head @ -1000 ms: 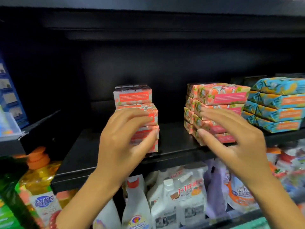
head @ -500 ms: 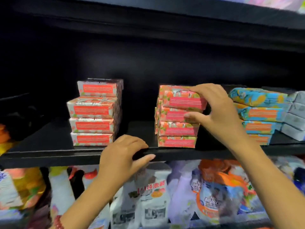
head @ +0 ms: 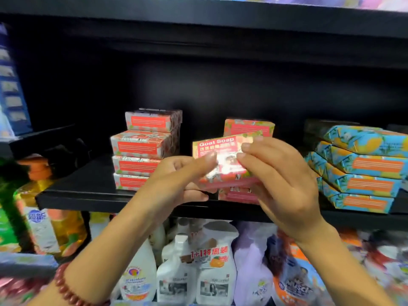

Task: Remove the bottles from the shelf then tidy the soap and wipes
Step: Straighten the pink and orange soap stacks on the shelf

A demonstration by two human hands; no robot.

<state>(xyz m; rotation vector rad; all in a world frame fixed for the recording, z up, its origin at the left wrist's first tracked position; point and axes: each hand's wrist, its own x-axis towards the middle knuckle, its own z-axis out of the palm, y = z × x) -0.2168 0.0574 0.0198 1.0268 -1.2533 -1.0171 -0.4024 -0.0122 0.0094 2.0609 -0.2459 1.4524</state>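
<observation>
We'd pulled a soap off the stack since earlier; left hand and right hand pinched it, long axis sideways, label facing us.

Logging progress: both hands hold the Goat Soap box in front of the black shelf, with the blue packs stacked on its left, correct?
No, the head view shows the blue packs stacked on its right. The left hand and right hand do hold the Goat Soap box in front of the black shelf.
</observation>
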